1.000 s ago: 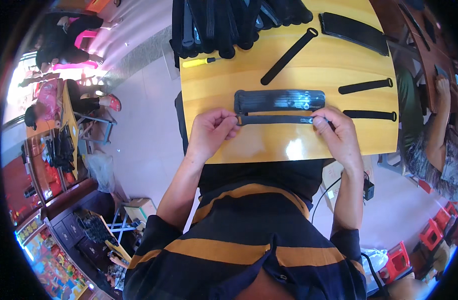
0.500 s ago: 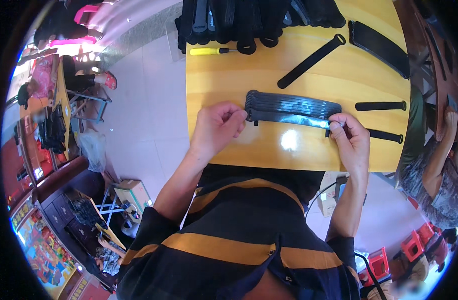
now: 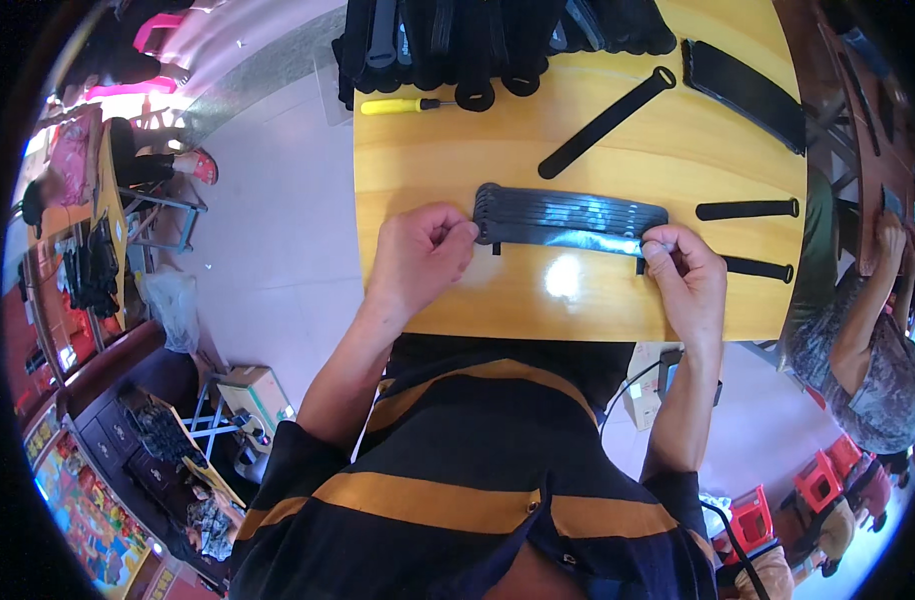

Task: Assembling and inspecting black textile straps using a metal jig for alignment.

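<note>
A flat stack of black straps (image 3: 573, 212) lies across the middle of a yellow wooden table (image 3: 458, 150). My left hand (image 3: 418, 255) pinches the stack's left end. Its right end, where a thin black strip runs along the near edge, is pinched by my right hand (image 3: 683, 275). Both hands rest on the tabletop near its front edge.
A long black strap (image 3: 606, 122) lies diagonally behind the stack. Two short straps (image 3: 748, 209) lie at the right, a wide black strap (image 3: 743, 90) at the far right, a heap of straps (image 3: 498, 40) and a yellow-handled screwdriver (image 3: 403, 105) at the back. Another person (image 3: 868, 340) sits to the right.
The view has shifted so the table sits lower and more to the right in the picture. Both hands keep hold of the strap stack's ends, and the stack now lies slightly more tilted.
</note>
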The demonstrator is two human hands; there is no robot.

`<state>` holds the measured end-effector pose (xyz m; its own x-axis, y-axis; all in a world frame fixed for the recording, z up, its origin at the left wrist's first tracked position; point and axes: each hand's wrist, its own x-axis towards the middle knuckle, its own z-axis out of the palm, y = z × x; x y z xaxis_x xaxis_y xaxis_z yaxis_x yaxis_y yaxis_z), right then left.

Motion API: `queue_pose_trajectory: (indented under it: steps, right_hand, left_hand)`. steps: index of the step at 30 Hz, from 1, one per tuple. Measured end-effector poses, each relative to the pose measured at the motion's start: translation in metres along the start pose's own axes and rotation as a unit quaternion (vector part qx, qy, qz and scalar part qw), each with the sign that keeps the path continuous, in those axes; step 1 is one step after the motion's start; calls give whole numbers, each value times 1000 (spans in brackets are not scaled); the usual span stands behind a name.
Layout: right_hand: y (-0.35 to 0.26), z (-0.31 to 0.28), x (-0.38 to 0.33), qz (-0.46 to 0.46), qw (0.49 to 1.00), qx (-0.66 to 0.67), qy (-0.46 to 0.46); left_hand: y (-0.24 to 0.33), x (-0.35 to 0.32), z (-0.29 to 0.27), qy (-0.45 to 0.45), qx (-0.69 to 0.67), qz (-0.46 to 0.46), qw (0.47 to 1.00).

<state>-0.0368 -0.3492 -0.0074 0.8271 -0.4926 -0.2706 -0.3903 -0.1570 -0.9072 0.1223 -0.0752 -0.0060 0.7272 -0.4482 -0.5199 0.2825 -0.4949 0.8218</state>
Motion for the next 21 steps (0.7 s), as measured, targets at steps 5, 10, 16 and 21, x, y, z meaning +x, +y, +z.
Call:
queue_pose_trajectory:
  steps: [5,10,16,21]
  right_hand:
    - [1,0,0,5,1000,-2,4]
    - [3,-1,1,9,1000,4,11]
    - [5,0,2,12,1000,17,19]
    - [1,3,3,14,999,29,26]
  left_hand:
    - [2,0,0,0,3,-2,1000]
    - [3,1,2,4,8,-7,1000]
    - [6,2,3,15,27,-22,999]
    - [8,1,7,37,24,-20,999]
